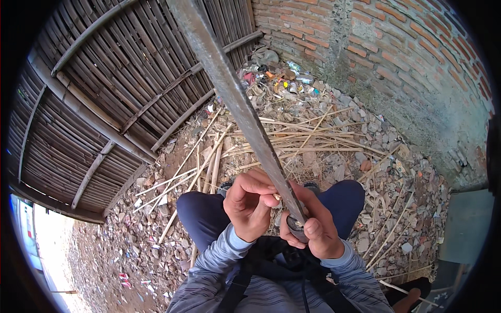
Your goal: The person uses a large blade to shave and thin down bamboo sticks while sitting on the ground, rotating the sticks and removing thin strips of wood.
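Observation:
A long grey blade rises from my lap toward the top of the picture, close to the camera. My right hand grips its dark handle end at the base. My left hand is closed beside the blade, fingers curled against its lower edge, and seems to pinch a thin pale sliver; what it holds is too small to tell. Both hands are above my knees in dark blue trousers. My sleeves are grey striped.
Split bamboo strips lie scattered on rubble ground ahead. A woven bamboo fence stands at left, a brick wall at right. Litter is piled in the far corner. A foot in a sandal shows at lower right.

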Motion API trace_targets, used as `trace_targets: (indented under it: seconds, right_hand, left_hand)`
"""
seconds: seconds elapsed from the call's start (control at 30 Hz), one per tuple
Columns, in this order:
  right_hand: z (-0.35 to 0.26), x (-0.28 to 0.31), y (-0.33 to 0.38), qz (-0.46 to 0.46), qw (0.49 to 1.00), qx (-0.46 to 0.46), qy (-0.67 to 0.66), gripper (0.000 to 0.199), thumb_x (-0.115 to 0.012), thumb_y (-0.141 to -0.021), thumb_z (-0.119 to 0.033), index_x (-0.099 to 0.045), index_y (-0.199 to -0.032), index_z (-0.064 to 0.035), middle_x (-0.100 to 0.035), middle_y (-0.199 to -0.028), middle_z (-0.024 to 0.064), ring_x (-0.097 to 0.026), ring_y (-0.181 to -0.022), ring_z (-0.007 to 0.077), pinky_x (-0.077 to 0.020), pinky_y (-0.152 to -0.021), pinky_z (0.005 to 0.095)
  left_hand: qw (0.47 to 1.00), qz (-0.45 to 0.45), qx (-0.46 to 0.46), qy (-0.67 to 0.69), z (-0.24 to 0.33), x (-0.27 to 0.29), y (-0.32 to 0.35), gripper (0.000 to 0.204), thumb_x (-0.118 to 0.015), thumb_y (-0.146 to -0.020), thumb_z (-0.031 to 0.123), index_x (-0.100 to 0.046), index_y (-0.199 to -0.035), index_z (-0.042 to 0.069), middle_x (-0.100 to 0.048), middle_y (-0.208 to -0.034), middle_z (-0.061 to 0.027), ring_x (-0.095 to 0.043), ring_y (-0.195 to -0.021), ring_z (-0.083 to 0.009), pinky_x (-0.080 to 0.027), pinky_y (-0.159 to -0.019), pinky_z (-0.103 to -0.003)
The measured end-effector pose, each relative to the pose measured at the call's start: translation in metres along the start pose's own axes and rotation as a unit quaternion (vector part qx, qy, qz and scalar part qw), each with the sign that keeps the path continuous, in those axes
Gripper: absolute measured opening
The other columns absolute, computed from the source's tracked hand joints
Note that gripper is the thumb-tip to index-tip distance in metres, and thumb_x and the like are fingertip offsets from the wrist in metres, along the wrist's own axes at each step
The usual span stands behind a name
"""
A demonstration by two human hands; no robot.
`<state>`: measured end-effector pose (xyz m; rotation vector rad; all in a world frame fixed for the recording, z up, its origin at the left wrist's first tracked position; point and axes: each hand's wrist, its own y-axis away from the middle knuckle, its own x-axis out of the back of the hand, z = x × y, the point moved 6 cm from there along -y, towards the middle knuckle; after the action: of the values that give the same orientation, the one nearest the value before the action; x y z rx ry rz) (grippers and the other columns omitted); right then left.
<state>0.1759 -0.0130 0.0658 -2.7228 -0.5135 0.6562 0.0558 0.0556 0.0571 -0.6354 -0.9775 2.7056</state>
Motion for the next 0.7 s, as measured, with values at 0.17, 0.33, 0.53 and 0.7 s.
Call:
trace_targets:
  seconds: [0.17,0.33,0.53,0.7]
  right_hand:
    - [-0.004,-0.001,-0.001,0.0,1.0,-0.023,0.007,0.077,-0.05,-0.109,-0.05,-0.025,-0.162,0.0012,-0.051,-0.068,-0.0005,-0.041,-0.054,0.0062,-0.0313,-0.052,0.0244]
    - [-0.004,-0.001,0.0,-0.003,1.0,-0.017,0.01,0.076,-0.05,-0.109,-0.05,-0.027,-0.16,0.0018,-0.052,-0.068,-0.0003,-0.042,-0.054,0.006,-0.0315,-0.052,0.0243]
    - [-0.004,0.0,-0.002,0.007,0.999,-0.009,0.04,0.073,-0.052,-0.108,-0.048,-0.034,-0.158,0.0025,-0.052,-0.067,-0.001,-0.044,-0.056,0.0063,-0.0325,-0.053,0.0245]
    - [0.0,0.004,-0.002,0.022,0.998,-0.001,0.065,0.066,-0.054,-0.107,-0.042,-0.041,-0.154,0.003,-0.063,-0.077,0.0038,-0.052,-0.058,0.009,-0.0384,-0.056,0.0263]
  left_hand:
    - [1.0,0.001,-0.011,-0.008,0.003,-0.003,-0.001,0.032,-0.077,-0.098,0.025,-0.053,-0.095,0.004,-0.062,-0.084,-0.0099,-0.057,-0.071,-0.0156,-0.047,-0.063,-0.028]
    - [1.0,-0.002,0.014,-0.008,0.007,-0.007,-0.001,0.031,-0.076,-0.099,0.024,-0.053,-0.096,0.003,-0.061,-0.084,-0.0099,-0.057,-0.072,-0.0155,-0.047,-0.063,-0.027]
    - [0.999,-0.007,0.032,-0.007,0.006,-0.006,0.002,0.025,-0.071,-0.102,0.021,-0.055,-0.098,0.002,-0.06,-0.084,-0.0098,-0.056,-0.072,-0.0148,-0.046,-0.064,-0.027]
    - [0.998,0.024,0.056,0.03,-0.001,-0.003,0.013,0.021,-0.072,-0.101,0.016,-0.057,-0.101,0.001,-0.064,-0.092,-0.0094,-0.058,-0.079,-0.0124,-0.048,-0.07,-0.026]
